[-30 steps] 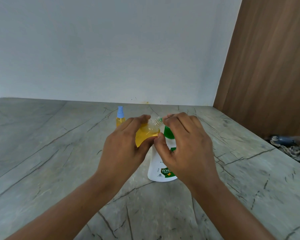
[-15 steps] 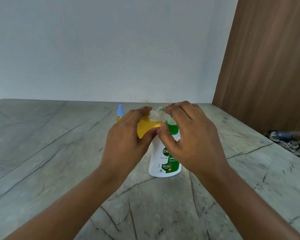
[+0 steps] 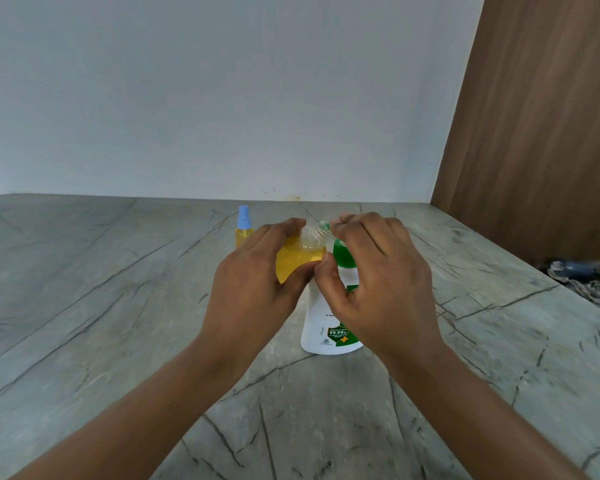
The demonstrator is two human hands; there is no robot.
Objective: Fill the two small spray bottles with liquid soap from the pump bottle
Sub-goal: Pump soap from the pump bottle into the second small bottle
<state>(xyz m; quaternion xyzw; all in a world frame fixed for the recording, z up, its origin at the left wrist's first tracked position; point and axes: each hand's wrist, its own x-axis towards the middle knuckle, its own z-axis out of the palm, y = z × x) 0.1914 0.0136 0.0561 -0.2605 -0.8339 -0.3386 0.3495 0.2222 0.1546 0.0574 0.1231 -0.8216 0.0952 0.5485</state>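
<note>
Here, tilted spray bottle (image 3: 298, 259) within left hand (image 3: 253, 289)

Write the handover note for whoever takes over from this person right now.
Left hand grips the small clear bottle of yellow soap, uncapped and tilted, neck toward the pump.
Right hand arches over the green top of the white pump bottle; its grip is hidden.
Done: the small blue-capped spray bottle stands behind, capped, holding yellow liquid.
Left: finish this one, cap it.

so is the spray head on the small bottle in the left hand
No, the small spray bottle that the left hand grips shows a bare threaded neck, no spray head.
</note>
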